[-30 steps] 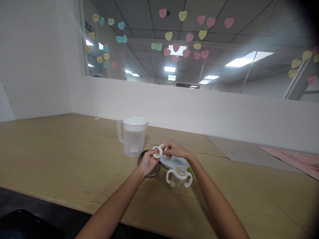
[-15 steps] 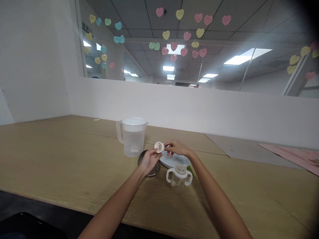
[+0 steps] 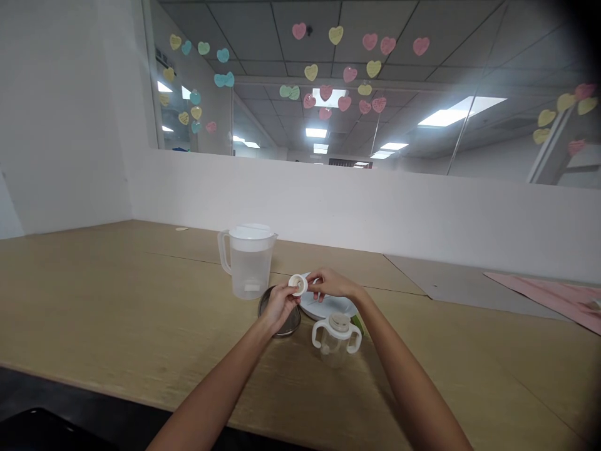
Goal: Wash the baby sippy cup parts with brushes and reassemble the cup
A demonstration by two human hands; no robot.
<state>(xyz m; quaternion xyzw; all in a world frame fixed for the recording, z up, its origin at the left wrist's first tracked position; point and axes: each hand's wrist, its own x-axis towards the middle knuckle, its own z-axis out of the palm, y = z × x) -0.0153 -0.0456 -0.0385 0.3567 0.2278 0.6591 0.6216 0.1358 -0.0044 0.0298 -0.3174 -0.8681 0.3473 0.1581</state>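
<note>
A small round white cap (image 3: 297, 285) is held up between both hands, its hollow side facing me. My left hand (image 3: 280, 305) grips its lower left edge, above a dark round tray (image 3: 287, 327). With fingers pinched at the cap's right side, my right hand (image 3: 328, 284) hangs over a white plate (image 3: 328, 308); whether it holds some small part is hidden. Just in front of the plate stands a clear bottle (image 3: 336, 341) with two white handles and an open-looking top. Something green shows partly behind the bottle.
A clear pitcher (image 3: 251, 269) with a white lid stands behind the tray, to the left. Pink cloth (image 3: 539, 291) lies at the far right on a grey sheet (image 3: 460, 282). A white wall (image 3: 328, 207) rises behind the wooden table (image 3: 141, 313).
The view has tilted slightly, so everything sits a little lower. The cap's opening has turned slightly in my fingers; both hands stay at it.
</note>
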